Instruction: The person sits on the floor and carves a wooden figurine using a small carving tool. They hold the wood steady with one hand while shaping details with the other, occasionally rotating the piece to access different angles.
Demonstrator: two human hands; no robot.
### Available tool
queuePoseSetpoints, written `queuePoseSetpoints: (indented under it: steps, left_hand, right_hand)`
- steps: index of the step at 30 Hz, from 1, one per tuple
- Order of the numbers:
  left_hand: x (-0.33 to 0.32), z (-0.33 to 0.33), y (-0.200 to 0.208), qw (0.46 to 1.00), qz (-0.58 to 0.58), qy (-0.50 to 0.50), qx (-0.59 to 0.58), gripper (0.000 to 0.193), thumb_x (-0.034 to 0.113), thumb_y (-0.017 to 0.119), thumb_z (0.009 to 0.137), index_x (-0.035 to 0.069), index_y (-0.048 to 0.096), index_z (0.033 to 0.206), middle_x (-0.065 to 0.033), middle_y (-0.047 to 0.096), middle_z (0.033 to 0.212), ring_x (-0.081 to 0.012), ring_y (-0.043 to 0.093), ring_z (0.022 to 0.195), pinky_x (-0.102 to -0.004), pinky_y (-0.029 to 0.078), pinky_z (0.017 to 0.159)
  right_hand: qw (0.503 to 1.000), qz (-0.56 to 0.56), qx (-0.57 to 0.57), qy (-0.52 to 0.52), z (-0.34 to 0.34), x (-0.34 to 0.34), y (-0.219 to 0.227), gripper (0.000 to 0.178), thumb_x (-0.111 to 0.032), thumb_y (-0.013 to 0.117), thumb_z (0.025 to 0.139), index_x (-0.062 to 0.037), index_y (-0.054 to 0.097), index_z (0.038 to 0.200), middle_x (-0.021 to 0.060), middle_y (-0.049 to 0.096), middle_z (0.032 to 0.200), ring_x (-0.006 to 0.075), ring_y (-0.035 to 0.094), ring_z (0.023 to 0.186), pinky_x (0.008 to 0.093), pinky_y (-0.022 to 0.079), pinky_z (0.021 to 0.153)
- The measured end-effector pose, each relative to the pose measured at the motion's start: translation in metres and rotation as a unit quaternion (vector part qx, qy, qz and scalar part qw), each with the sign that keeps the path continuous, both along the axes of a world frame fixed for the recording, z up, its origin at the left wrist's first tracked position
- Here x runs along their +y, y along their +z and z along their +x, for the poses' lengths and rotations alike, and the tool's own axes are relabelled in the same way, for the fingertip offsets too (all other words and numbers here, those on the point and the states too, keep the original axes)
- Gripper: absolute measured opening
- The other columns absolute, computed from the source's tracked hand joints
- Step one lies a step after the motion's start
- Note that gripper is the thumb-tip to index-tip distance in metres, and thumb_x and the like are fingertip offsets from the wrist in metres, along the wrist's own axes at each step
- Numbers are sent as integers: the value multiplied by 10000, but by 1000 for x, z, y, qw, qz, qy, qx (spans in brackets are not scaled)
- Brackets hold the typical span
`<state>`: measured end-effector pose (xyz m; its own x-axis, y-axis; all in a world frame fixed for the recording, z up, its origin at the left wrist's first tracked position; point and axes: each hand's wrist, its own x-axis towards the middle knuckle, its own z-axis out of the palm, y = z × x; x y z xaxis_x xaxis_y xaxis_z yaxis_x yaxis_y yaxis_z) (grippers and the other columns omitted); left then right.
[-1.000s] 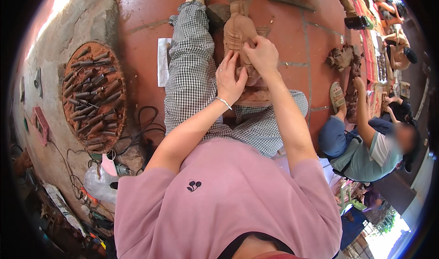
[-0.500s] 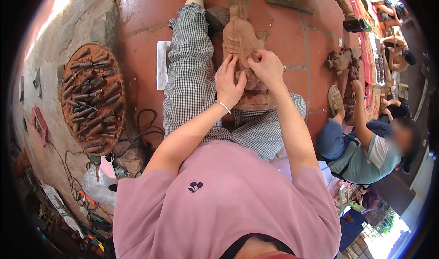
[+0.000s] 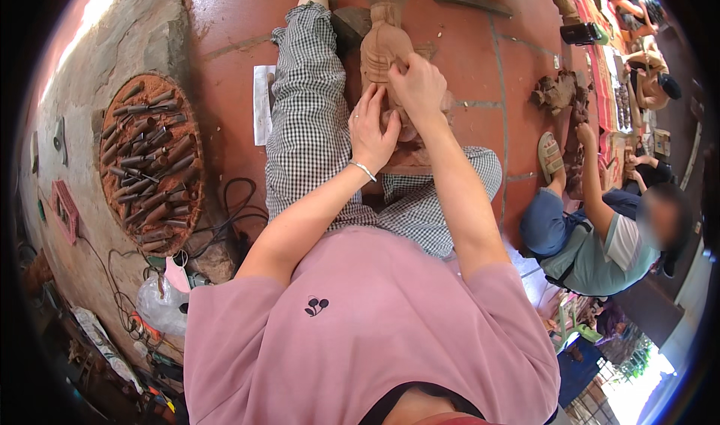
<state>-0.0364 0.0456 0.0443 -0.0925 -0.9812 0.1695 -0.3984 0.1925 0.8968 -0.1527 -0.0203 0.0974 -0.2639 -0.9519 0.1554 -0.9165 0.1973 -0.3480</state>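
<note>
A carved wooden figure [image 3: 385, 44] lies in front of me on the tiled floor, its base toward my crossed leg. My left hand [image 3: 373, 131] rests on the lower part of the carving, fingers stretched out and the thumb apart. Over the draped folds of the figure, my right hand [image 3: 421, 89] is closed with its fingertips pressed to the wood. Whatever those fingers pinch, if anything, is hidden. Both hands cover much of the figure's lower half.
On the left, a round tray [image 3: 198, 200] holds sawdust and several chisels [image 3: 154, 136]. Cables [image 3: 238, 200] and a pink mask [image 3: 178, 273] lie below it. A white strip [image 3: 262, 106] sits beside my checked trouser leg. At right, a seated person [image 3: 600, 245] works near a rough wood piece [image 3: 555, 95].
My right hand has moved up and left along the figure, onto its draped folds. The left hand stays on the lower carving, almost unmoved.
</note>
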Motion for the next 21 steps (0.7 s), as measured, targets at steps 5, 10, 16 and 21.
queuePoseSetpoints:
  steps: [5,10,16,21]
  left_hand:
    - [3,5,-5,1000,3,4,2,555,265,611,873,-7,510,1346,-215,482,1427,-374,477,1296,-482,359,1077]
    - [0,1,-4,1000,-4,1,8,550,263,605,877,-7,510,1347,-216,483,1425,-374,475,1298,-482,356,1080]
    - [0,4,-7,1000,2,3,5,551,264,600,881,-3,506,1354,-215,478,1429,-373,472,1302,-481,352,1083]
    - [2,2,-4,1000,-1,1,1,550,264,601,882,-1,507,1355,-214,477,1432,-374,470,1305,-482,356,1082]
  right_hand:
    - [991,133,-26,24,-6,22,26,243,-284,673,775,-43,703,790,183,706,812,377,693,790,477,549,692]
    - [998,36,-42,5,-1,-7,5,252,-286,668,787,-37,701,795,180,707,836,374,692,810,472,544,720]
    - [991,124,-35,34,-11,18,20,237,-290,686,786,-54,699,807,164,709,835,369,688,823,472,539,719]
    - [992,92,-75,40,-17,15,16,257,-305,709,769,-49,704,791,157,692,769,361,681,786,452,532,694]
